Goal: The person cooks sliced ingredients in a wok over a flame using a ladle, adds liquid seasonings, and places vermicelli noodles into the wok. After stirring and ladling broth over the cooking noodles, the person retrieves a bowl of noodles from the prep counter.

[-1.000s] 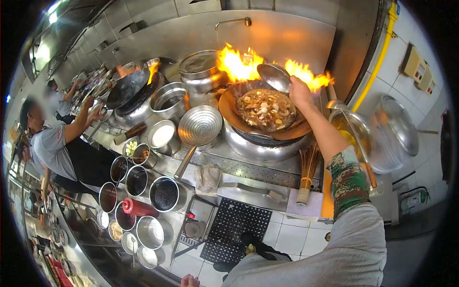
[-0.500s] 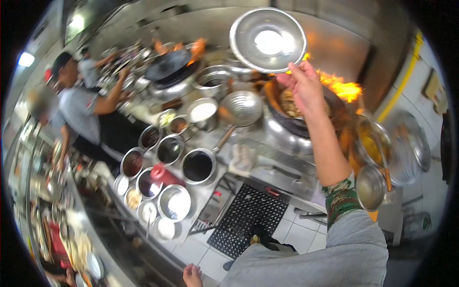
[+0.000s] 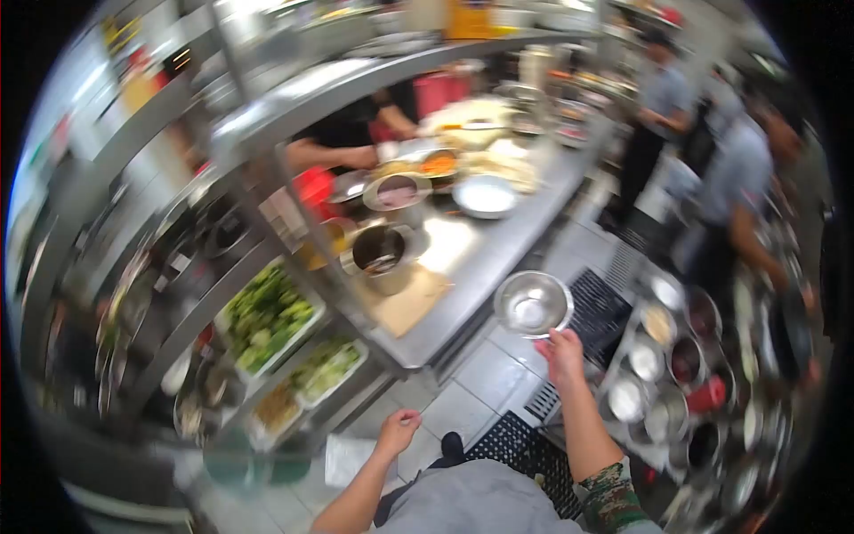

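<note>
My right hand (image 3: 563, 356) grips a shiny metal bowl (image 3: 534, 304) by its near rim, thumb on the edge. Only bare metal shows inside the bowl. It is held out in the air, over the floor between the steel counter and the sauce pots. Lower down, in front of my body, my left hand (image 3: 398, 432) hangs with its fingers curled together, and nothing shows in it. Its nearest neighbours are the counter's corner and a tray of pale green cut vegetables (image 3: 329, 372).
A steel counter (image 3: 498, 254) carries pots, a white bowl (image 3: 485, 196) and a cutting board (image 3: 409, 303). Broccoli (image 3: 271, 311) fills a tray on the lower shelf. Sauce pots (image 3: 687, 360) crowd the right side. Co-workers stand behind the counter and at upper right. Black mats (image 3: 525, 449) cover floor tiles.
The view has swung left from the flaming woks to the counter. My right hand has brought the bowl away from the stove. My left hand now shows more fully.
</note>
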A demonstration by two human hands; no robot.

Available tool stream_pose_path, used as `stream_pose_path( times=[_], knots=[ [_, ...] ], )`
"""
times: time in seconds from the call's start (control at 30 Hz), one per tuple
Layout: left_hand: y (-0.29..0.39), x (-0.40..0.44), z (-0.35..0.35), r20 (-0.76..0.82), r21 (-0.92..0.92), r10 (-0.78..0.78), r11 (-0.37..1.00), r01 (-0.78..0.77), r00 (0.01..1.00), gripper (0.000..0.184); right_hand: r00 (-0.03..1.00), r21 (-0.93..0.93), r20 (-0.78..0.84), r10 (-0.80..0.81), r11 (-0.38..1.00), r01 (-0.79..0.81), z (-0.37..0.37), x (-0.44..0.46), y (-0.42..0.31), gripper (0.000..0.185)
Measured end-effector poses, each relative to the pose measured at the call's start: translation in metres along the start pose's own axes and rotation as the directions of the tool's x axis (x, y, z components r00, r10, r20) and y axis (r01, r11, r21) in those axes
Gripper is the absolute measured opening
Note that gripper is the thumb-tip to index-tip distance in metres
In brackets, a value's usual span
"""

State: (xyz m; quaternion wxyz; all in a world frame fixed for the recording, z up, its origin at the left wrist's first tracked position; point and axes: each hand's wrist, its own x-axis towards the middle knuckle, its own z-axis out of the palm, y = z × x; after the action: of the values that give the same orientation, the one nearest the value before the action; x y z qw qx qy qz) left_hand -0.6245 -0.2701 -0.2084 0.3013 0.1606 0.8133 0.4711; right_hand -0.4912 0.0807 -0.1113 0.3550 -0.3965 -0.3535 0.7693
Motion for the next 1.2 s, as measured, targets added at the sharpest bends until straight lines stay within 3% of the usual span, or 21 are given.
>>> stream_pose_path(
  times=[0.07,0.1,0.13,0.23,0.3,0.37,0.4,0.43,0.5,0.57,0.6,0.67,0.7,0.77,0.83,0.87,1.0,1.07,1.13,1.2],
  knots=[
    [-0.011,-0.016,-0.025,-0.121,0.005,-0.044,0.999,0.045,0.992,0.028,0.984,-0.023,0.175,-0.023,0.999,0.027,0.026,0.04,0.024,0.004],
    [-0.002,-0.021,-0.035,-0.14,0.008,-0.022,1.0,0.023,0.99,0.026,0.982,0.017,0.188,0.008,1.0,-0.011,0.053,0.043,0.022,0.004],
    [0.009,-0.024,-0.044,-0.155,0.019,0.011,1.0,-0.008,0.988,0.024,0.966,0.054,0.253,0.049,0.996,-0.065,0.061,0.055,0.026,0.011],
    [0.023,-0.029,-0.084,-0.306,-0.055,-0.098,0.995,0.085,0.947,0.018,0.952,-0.156,0.261,0.158,0.981,-0.12,0.104,0.055,0.025,0.045],
    [0.017,-0.027,-0.122,-0.617,-0.064,-0.008,0.997,-0.04,0.787,0.015,0.935,-0.311,0.262,0.237,0.938,-0.151,0.107,0.052,0.031,0.049],
    [0.024,-0.03,-0.182,-0.831,0.039,0.032,0.999,0.001,0.556,0.015,0.922,-0.38,0.272,0.276,0.911,-0.16,0.094,0.046,0.039,0.047],
    [-0.001,-0.027,-0.216,-0.872,0.09,0.102,0.995,-0.047,0.48,0.015,0.908,-0.411,0.269,0.321,0.891,-0.193,0.083,0.045,0.042,0.045],
    [0.001,-0.028,-0.245,-0.924,0.044,0.027,0.998,0.037,0.381,0.012,0.893,-0.439,0.266,0.363,0.87,-0.223,0.072,0.044,0.045,0.043],
    [0.002,-0.03,-0.297,-0.965,0.123,0.086,0.983,0.14,0.246,0.016,0.904,-0.48,0.18,0.388,0.837,-0.263,0.053,0.032,0.048,0.035],
    [-0.012,-0.024,-0.336,-0.972,0.19,0.144,0.947,0.259,0.185,0.025,0.887,-0.485,0.121,0.445,0.806,-0.338,0.028,0.022,0.053,0.031],
    [-0.013,-0.019,-0.354,-0.972,0.189,0.143,0.947,0.258,0.187,0.025,0.88,-0.494,0.083,0.467,0.787,-0.37,0.017,0.017,0.054,0.028],
    [-0.013,-0.012,-0.385,-0.892,0.227,-0.05,0.81,0.541,0.449,0.039,0.868,-0.511,0.042,0.495,0.757,-0.407,-0.017,0.01,0.059,0.026],
    [-0.017,-0.005,-0.4,-0.894,0.219,-0.059,0.807,0.549,0.444,0.039,0.841,-0.447,0.078,0.536,0.773,-0.451,-0.04,0.013,0.061,0.023],
    [-0.033,0.012,-0.427,-0.751,0.375,-0.25,0.601,0.706,0.611,0.049,0.804,-0.393,0.118,0.583,0.771,-0.501,-0.052,0.012,0.063,0.021],
    [-0.045,0.023,-0.439,-0.744,0.378,-0.27,0.583,0.719,0.611,0.05,0.857,-0.502,-0.104,0.505,0.717,-0.483,-0.049,-0.008,0.051,0.017],
    [-0.04,0.026,-0.441,-0.735,0.392,-0.277,0.572,0.721,0.619,0.05,0.842,-0.455,-0.181,0.508,0.716,-0.53,-0.049,-0.01,0.051,0.015],
    [-0.017,0.016,-0.441,-0.686,0.405,-0.311,0.588,0.7,0.658,0.049,0.865,-0.541,-0.193,0.463,0.685,-0.488,-0.055,-0.018,0.054,0.014],
    [-0.014,0.001,-0.433,-0.896,0.104,-0.215,0.748,0.655,0.388,0.044,0.848,-0.533,-0.213,0.485,0.67,-0.517,-0.055,-0.017,0.055,0.014],
    [-0.041,-0.02,-0.446,-0.961,0.145,-0.067,0.701,0.698,0.267,0.035,0.853,-0.589,-0.191,0.486,0.639,-0.495,-0.057,-0.018,0.055,0.014],
    [-0.075,-0.063,-0.467,-0.907,0.41,0.1,0.435,0.802,0.41,0.029,0.856,-0.642,-0.167,0.489,0.605,-0.471,-0.056,-0.019,0.054,0.014]
  ],
)
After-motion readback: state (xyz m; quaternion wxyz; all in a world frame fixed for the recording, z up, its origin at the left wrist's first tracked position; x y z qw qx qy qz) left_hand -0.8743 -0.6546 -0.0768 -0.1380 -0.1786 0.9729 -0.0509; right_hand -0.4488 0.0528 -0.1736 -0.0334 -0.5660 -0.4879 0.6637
